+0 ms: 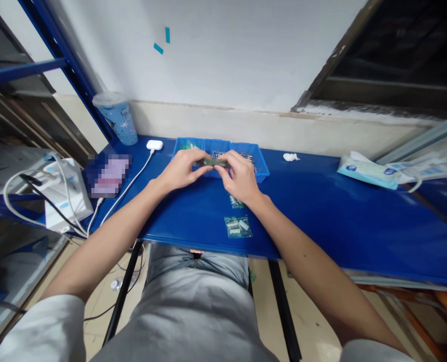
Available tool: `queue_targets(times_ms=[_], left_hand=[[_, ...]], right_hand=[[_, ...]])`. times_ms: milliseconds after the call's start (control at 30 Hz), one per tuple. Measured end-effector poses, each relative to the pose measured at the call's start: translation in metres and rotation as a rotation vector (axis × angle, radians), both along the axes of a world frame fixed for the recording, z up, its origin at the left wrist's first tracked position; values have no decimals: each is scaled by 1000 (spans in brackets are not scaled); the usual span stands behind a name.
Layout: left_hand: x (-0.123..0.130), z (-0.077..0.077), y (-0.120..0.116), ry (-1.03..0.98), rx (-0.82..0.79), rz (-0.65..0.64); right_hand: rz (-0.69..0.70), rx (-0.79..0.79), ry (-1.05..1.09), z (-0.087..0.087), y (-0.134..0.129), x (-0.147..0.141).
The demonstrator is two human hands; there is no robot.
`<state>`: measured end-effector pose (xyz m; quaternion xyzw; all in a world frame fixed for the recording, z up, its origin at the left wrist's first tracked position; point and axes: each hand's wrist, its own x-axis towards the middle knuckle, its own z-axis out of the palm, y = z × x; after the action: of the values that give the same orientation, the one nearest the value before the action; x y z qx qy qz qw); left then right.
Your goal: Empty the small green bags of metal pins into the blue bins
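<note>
Both of my hands are raised in front of the blue divided bin, fingers pinched together. Between my left hand and my right hand stretches a small greenish clear plastic bag, held at its two ends. What is inside this bag I cannot make out. The bin's compartments hold greenish bags on the left and small metal pieces, perhaps screws, in the middle and right. On the table below my right hand lies a filled plastic packet with white and metal pieces. Another packet is partly hidden by that hand.
A blue patterned cup, a white charger with cable, a blurred phone and a white power strip are on the left. To the right are a crumpled tissue and a wipes pack. A wall stands behind the blue table.
</note>
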<state>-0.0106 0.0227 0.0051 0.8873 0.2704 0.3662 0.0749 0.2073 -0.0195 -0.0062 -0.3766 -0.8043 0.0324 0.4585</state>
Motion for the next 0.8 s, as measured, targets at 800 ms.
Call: queue_targets(times_ms=[800], left_hand=[[2, 7, -3, -26, -36, -12]], right_hand=[[-57, -60, 38, 3, 1, 0]])
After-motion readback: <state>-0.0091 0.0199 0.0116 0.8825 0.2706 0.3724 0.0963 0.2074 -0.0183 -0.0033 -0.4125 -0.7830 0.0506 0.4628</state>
